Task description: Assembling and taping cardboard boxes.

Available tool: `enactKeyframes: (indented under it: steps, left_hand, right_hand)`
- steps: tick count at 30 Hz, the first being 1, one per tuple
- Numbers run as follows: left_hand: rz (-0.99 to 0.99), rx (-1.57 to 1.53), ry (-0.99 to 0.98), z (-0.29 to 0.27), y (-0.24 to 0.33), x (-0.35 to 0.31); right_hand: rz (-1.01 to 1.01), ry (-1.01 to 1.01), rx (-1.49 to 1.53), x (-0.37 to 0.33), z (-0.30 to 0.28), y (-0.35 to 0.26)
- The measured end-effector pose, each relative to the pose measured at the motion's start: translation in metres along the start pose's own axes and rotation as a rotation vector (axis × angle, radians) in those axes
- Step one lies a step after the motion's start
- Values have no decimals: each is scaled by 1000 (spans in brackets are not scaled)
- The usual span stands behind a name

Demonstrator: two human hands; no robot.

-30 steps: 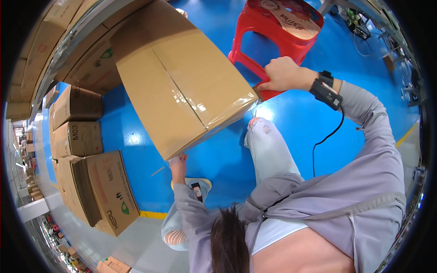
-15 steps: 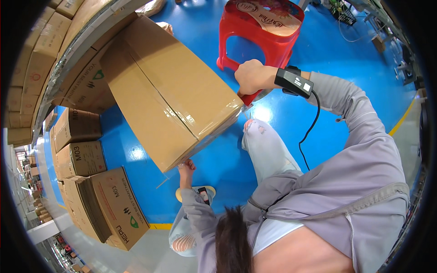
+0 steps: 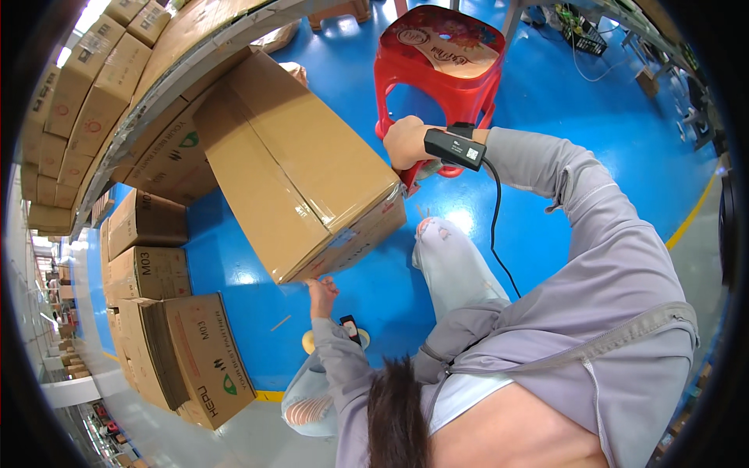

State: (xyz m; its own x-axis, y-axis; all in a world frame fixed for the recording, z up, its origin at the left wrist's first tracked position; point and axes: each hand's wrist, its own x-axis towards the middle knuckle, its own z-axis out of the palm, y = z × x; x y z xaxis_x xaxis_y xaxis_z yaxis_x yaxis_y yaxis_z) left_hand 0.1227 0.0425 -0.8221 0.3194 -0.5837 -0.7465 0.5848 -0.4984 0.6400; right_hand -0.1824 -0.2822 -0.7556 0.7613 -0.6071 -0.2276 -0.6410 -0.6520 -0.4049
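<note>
A large closed cardboard box fills the middle left, its top seam and near edge shiny with clear tape. My right hand is closed at the box's right near corner. It grips a red tape dispenser, mostly hidden beneath the hand, which meets that corner. At the box's left near corner is my left hand, fingers curled in against the lower edge of the box. A black device with a cable is strapped to my right wrist.
A red plastic stool stands just beyond my right hand. Printed cartons line the floor at left, beside a shelf with stacked boxes. A thin strip lies on the blue floor. My knee is near the box.
My right hand has moved left and slightly down with the tape dispenser. More of the box's near side shows, and its right corner has shifted left. My left hand stays at its corner.
</note>
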Motion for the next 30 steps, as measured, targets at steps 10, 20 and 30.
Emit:
enactKeyframes:
  steps: [10, 20, 30]
  left_hand:
    - [-37, -147, -85, -5, 4, 8]
    - [-91, -149, 29, -7, 5, 3]
    - [-101, 68, 125, 21, -16, 12]
  right_hand:
    - [331, -295, -167, -62, -109, -111]
    - [296, -107, -517, -33, -87, -126]
    - [290, -33, -121, -101, 121, 44]
